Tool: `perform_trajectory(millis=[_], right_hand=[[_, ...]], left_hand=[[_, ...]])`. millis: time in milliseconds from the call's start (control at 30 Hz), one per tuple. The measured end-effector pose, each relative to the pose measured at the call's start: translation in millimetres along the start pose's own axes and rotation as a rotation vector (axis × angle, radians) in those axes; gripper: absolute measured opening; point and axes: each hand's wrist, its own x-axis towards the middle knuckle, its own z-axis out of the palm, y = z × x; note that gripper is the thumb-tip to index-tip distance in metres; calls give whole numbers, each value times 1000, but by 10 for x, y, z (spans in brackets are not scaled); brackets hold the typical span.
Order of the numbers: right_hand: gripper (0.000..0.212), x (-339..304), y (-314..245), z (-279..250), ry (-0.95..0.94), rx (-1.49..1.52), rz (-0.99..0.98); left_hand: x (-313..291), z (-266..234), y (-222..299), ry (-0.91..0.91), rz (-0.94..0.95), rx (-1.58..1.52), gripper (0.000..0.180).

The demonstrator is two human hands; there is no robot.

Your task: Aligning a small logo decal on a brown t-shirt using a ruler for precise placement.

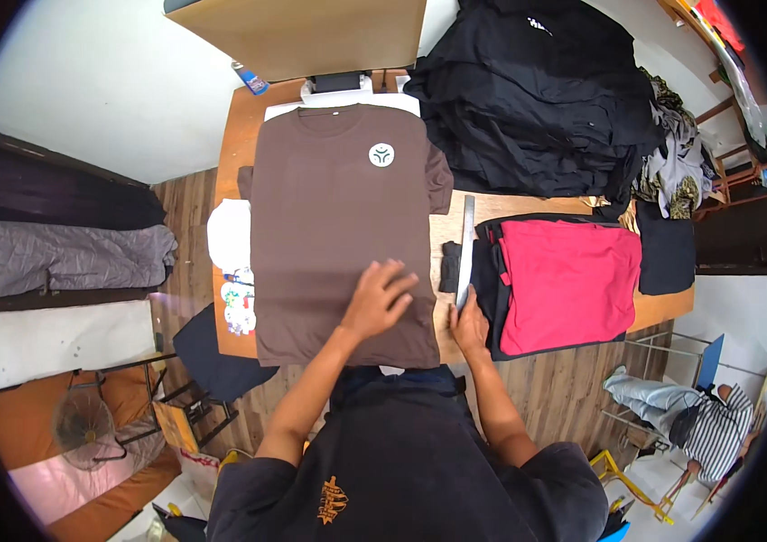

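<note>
A brown T-shirt (pixel 334 226) lies spread flat on the table, its collar at the far end. On its chest, right of the middle, sits a round white emblem (pixel 381 155). My left hand (pixel 381 298) rests over the lower part of the shirt, fingers spread, holding nothing. To the right of the shirt, my right hand (pixel 467 327) is closed round the near end of a metal ruler (pixel 466 244), which points away from me. Beside the ruler lies a small black object (pixel 450 266). Folded red cloth (pixel 568 285) lies on black cloth just right of my right hand.
A large heap of black garments (pixel 537 99) covers the table's far right. A folded black cloth (pixel 665 248) lies at the right edge. A blue spray can (pixel 250 79) stands far left, and a fan (pixel 85 420) lower left. Another person (pixel 708 429) is at the lower right.
</note>
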Motion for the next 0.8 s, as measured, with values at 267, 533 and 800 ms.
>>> perform_trajectory(millis=[267,533,800], right_hand=[[74,-15,-25,13,-14,37,-88],[70,-85,-335,-237,57,-44,-132],[52,237,-1677,-117,466,385,-476]], left_hand=[[-587,-543,-735,-41,-349,275,68],[-2079,-190,-715,-290,-289,281,68],[-2697,-389,-859,-278,-295,-18,47]])
